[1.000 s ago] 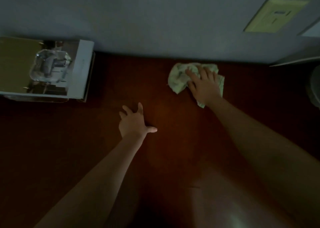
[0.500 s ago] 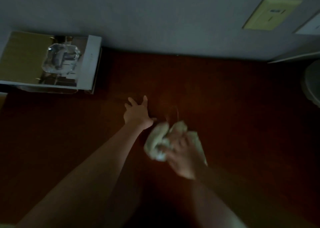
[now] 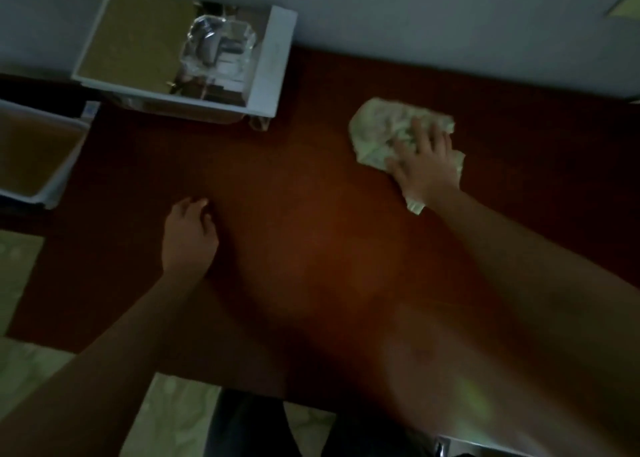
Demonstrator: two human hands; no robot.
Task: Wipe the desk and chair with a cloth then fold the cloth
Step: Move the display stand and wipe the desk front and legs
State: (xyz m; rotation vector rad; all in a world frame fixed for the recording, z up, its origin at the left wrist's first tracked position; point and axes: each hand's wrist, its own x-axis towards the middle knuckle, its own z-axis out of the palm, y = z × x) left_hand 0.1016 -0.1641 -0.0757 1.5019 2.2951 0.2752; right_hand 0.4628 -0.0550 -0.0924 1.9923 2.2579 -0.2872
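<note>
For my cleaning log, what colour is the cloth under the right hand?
Pale greenish-white cloth, dimly lit; head view shows it.

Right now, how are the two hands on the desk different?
The right hand lies flat with fingers spread on the crumpled cloth; the left hand has loosely curled fingers and holds nothing. The right hand is far back near the wall; the left hand is farther from it. Both rest on the dark red-brown desk.

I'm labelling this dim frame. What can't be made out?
Head view only.
- cloth: middle hidden under the right hand.
- left hand: fingertips curled under, lost in shadow.
- clear object in the white tray: blurred, glare; unidentifiable.
- wall plate: cut off by right edge.
</note>
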